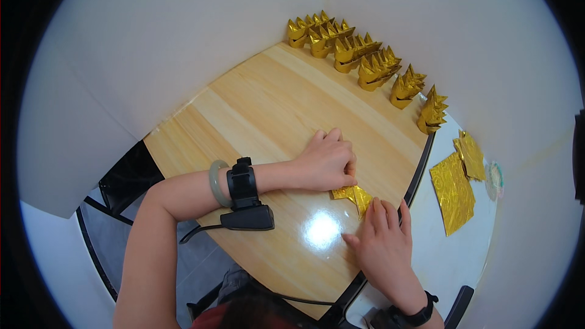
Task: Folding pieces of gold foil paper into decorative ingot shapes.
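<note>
A small folded piece of gold foil paper [353,194] lies on the light wooden tabletop [268,103]. My left hand [326,161] rests with its fingers curled and pressing down on the left part of the paper. My right hand [384,240] lies flat, fingers together, covering the paper's lower right end. A pale bangle and a black wrist device [244,186] sit on my left forearm.
Several folded gold paper shapes [359,64] stand in a row along the table's far edge by the white wall. Flat gold foil sheets [454,189] lie on a white surface to the right. A black strap circles my right wrist [420,315].
</note>
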Tool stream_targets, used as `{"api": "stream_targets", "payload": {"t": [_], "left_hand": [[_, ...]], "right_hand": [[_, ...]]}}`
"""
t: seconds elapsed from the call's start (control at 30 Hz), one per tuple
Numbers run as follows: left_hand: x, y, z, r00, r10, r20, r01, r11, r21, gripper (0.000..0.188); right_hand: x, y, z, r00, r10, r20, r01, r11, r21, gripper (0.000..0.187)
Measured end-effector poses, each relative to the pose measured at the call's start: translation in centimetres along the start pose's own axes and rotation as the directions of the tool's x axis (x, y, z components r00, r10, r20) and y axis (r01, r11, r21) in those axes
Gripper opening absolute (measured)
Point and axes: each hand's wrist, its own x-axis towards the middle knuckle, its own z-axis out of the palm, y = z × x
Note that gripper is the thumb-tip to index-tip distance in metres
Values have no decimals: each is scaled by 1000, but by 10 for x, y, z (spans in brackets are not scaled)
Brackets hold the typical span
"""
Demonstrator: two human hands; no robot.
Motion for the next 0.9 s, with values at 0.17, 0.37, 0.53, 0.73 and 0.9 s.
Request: {"api": "stream_targets", "payload": {"t": [0.17, 0.37, 0.53, 0.73, 0.9], "left_hand": [[-2, -3, 0, 1000, 7, -21, -8, 1000, -9, 16], [-2, -5, -4, 998, 39, 40, -36, 998, -53, 12], [-4, -20, -6, 979, 174, 110, -152, 971, -182, 9], [-5, -21, -6, 971, 205, 126, -179, 965, -191, 10], [-5, -22, -7, 969, 207, 133, -179, 964, -196, 12]], "right_hand": [[5, 16, -6, 991, 64, -120, -36, 975, 219, 45], [27, 17, 15, 969, 73, -234, 37, 900, 434, 30], [21, 25, 27, 968, 97, -233, 38, 857, 514, 29], [16, 28, 30, 943, 60, -327, 94, 894, 437, 22], [18, 26, 25, 929, 12, -370, 127, 928, 351, 20]]}}
